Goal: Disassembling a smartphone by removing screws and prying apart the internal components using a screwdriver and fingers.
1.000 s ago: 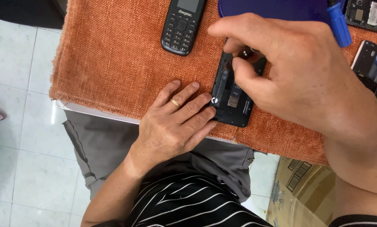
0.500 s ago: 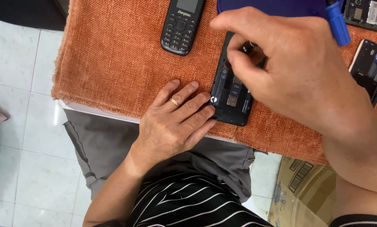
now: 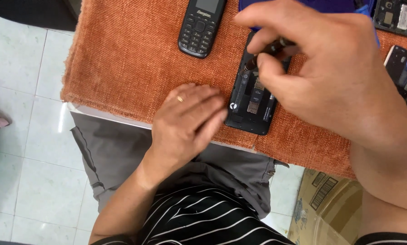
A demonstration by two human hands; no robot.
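From the head camera, the right hand (image 3: 330,77) pinches a thin dark screwdriver (image 3: 265,52) between thumb and fingers, its tip set down into the upper left corner of an opened black phone (image 3: 251,102). That phone lies back-side up with its cover off, slots and contacts showing, on an orange woven cloth (image 3: 131,59) that covers the table edge. The left hand (image 3: 187,120), wearing a ring, rests flat and open on the cloth, its fingertips touching the phone's left edge to steady it; it grips nothing.

Just above, a black keypad phone (image 3: 201,27) lies face up, apart from the work. Two more opened phone bodies (image 3: 405,68) sit at the right edge, and a blue object (image 3: 303,4) lies partly hidden behind the right hand.

The risk seems to lie at the tip: if the screwdriver sits tilted, it may slip from the screw and scratch the exposed contacts. The phone is braced from one side only, so a hard push could slide it on the cloth. A loosened small screw could be lost in the weave.
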